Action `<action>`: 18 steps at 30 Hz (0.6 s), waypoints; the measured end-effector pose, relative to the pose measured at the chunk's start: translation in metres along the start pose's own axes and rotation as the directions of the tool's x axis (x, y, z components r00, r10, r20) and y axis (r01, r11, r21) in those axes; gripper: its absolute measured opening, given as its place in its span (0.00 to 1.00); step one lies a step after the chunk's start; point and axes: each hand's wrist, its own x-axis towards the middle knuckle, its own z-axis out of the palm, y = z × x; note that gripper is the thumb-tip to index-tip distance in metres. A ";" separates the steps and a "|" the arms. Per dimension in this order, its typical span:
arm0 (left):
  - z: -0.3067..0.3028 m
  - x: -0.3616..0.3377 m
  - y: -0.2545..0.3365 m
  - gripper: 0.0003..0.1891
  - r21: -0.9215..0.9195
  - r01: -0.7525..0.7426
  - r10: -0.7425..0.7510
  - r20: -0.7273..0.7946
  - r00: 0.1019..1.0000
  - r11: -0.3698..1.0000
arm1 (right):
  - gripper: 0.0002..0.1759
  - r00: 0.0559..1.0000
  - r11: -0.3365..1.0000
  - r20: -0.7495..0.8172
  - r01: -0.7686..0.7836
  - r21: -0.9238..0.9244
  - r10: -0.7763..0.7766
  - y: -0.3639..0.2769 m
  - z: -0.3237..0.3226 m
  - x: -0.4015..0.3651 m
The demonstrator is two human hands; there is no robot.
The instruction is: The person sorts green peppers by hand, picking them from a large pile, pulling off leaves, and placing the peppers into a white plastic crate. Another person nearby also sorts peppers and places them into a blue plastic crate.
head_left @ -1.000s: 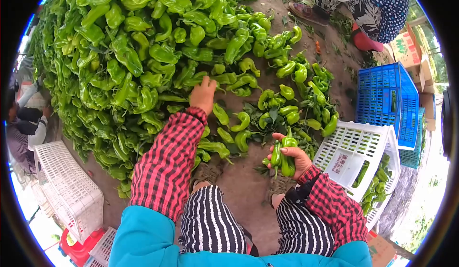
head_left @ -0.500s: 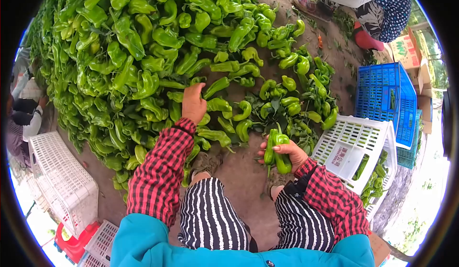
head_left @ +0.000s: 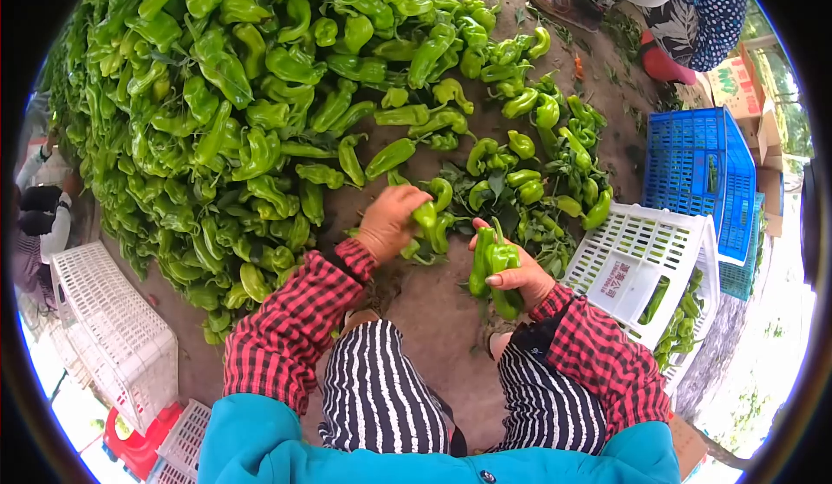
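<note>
My left hand (head_left: 387, 224) is closed, its thumb and fingers on a green pepper (head_left: 425, 215) at the near edge of the heap. More peppers lie right beside it, and the palm is turned away from view. My right hand (head_left: 524, 279) grips a small bunch of green peppers (head_left: 490, 267), held upright above the bare soil, thumb across the front. A large heap of green peppers (head_left: 260, 120) spreads in front of me, over to the left. Between the hands and the white crate, a smaller scatter of peppers lies among loose leaves (head_left: 498, 191).
A white plastic crate (head_left: 637, 254) with peppers inside lies tipped at my right, blue crates (head_left: 693, 159) behind it. At left stand another white crate (head_left: 117, 328) and a red plastic item (head_left: 143, 445). Other people crouch at upper right (head_left: 693, 16) and far left (head_left: 52, 224).
My left hand has moved right and nearer to me, from the heap to a pepper close to my right hand. My right hand keeps its bunch, shifted slightly.
</note>
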 end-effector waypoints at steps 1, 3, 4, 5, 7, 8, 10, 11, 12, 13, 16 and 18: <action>0.000 -0.001 0.015 0.22 -0.116 0.041 -0.039 0.017 0.999 0.992 | 0.44 0.999 0.987 -0.011 0.031 -0.155 -0.033 -0.001 0.004 0.004; 0.011 -0.004 0.036 0.21 -0.455 0.229 -0.198 0.115 0.973 0.861 | 0.45 0.992 0.942 0.068 0.125 -0.310 -0.109 0.004 0.010 0.013; 0.017 -0.006 0.042 0.20 -0.637 0.363 -0.294 0.218 0.931 0.680 | 0.47 0.974 0.866 0.149 0.223 -0.447 -0.173 0.007 0.011 0.015; 0.016 -0.004 0.045 0.16 -0.692 0.362 -0.256 0.256 0.932 0.625 | 0.45 0.958 0.796 0.141 0.285 -0.534 -0.249 0.009 0.012 0.015; 0.010 0.002 0.046 0.16 -0.813 0.456 -0.214 0.404 0.890 0.363 | 0.42 0.988 0.960 0.057 0.155 -0.234 -0.146 0.004 0.010 0.010; 0.007 0.007 0.044 0.16 -0.838 0.540 -0.122 0.529 0.840 0.077 | 0.39 1.000 0.994 0.008 0.022 0.105 -0.023 0.001 0.010 0.007; 0.007 0.017 0.009 0.16 -0.697 0.631 -0.182 0.610 0.772 0.340 | 0.40 1.000 0.991 -0.017 0.027 0.131 -0.025 -0.001 0.003 0.001; 0.036 0.017 -0.024 0.14 -0.632 0.405 -0.291 0.281 0.914 0.661 | 0.39 1.000 0.986 -0.025 -0.002 0.169 0.006 0.001 -0.004 -0.003; 0.024 0.031 -0.032 0.18 -0.105 0.132 -0.140 -0.069 0.988 0.986 | 0.39 0.999 0.978 -0.033 -0.028 0.205 0.035 0.001 -0.009 -0.006; 0.034 0.037 -0.047 0.16 0.169 0.176 -0.103 -0.372 0.923 0.970 | 0.39 0.999 0.972 -0.019 -0.040 0.230 0.046 0.000 -0.011 -0.009; 0.038 0.044 -0.082 0.18 0.403 0.311 -0.159 -0.368 0.916 0.861 | 0.39 0.999 0.969 -0.005 -0.043 0.243 0.046 0.002 -0.019 -0.011; 0.027 0.046 -0.080 0.20 0.561 0.450 -0.529 -0.026 0.848 0.694 | 0.39 0.999 0.971 0.004 -0.046 0.234 0.046 0.002 -0.022 -0.015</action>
